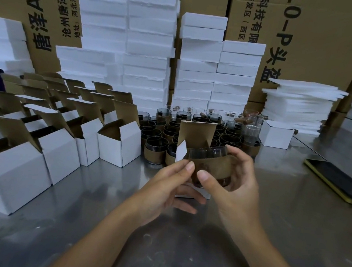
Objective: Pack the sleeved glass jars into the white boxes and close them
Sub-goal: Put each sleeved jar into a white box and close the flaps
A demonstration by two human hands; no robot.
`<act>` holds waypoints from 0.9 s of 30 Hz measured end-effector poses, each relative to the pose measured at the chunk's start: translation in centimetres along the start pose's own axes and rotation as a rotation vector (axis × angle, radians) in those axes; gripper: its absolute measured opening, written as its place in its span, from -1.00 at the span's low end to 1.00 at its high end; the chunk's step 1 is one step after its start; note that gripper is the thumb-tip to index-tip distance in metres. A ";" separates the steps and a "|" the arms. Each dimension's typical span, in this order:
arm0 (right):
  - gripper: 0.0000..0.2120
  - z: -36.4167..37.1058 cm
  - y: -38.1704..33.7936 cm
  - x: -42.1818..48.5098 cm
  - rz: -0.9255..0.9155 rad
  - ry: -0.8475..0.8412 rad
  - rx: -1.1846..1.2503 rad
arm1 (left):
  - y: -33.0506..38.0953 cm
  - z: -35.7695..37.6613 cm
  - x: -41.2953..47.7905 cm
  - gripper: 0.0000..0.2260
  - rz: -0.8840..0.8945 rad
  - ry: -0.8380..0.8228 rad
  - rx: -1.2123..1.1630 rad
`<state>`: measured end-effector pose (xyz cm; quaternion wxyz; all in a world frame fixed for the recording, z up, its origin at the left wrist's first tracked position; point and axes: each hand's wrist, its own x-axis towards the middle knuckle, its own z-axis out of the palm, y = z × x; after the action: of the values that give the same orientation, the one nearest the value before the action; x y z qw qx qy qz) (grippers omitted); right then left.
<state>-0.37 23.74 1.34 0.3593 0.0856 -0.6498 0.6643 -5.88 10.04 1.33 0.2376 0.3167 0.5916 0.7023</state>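
My right hand (231, 180) is curled round a sleeved glass jar (211, 160), thumb on the brown sleeve. My left hand (169, 183) grips a white box (196, 133) from below, thumb on its near edge and lid flap standing open. The jar is at the box's mouth; I cannot tell how deep. Both are held above the metal table (179, 244). Just beyond stands the cluster of sleeved jars (158, 146), with open boxes (120, 146) to the left. A closed box (275, 134) is far right and a phone (337, 182) near right.
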 end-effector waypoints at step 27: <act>-0.29 -0.6 2.0 0.1 -0.351 -0.056 -0.419 | -0.3 -0.7 0.3 -0.29 0.241 0.020 -0.071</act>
<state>-1.44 24.53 -0.26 0.4607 0.1393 -0.7580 0.4402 -6.61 9.87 1.05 0.1568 0.3699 0.5262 0.7495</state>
